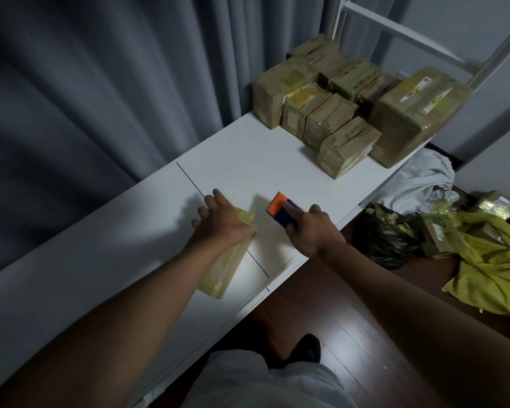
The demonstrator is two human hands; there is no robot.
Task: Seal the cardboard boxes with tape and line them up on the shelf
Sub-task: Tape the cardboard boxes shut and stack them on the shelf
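At the left, grey curtains (100, 83) hang behind the white shelf (130, 245), which serves here as the worktop. The left hand (223, 220) lies on the far end of a long cardboard box (223, 269) wrapped in yellowish tape, fingers spread and fairly straight, pressing it down rather than gripping it. Just to its right, near the box but apart from it, the right hand (309, 228) curls round an orange and blue tape dispenser (280, 209) that sits on the shelf surface. This looks like the sealing step, or its very end: the next move would call for either bringing the dispenser across to the box's end or letting it go and sliding the box toward the row. Further right, at the shelf's far end, a group of sealed boxes (336, 113) stands packed together, leaving open surface between them and the hands. Beyond the shelf edge, on the wooden floor, lie a black bag (386, 237), pale cloth (418, 184) and yellow fabric (495, 275).
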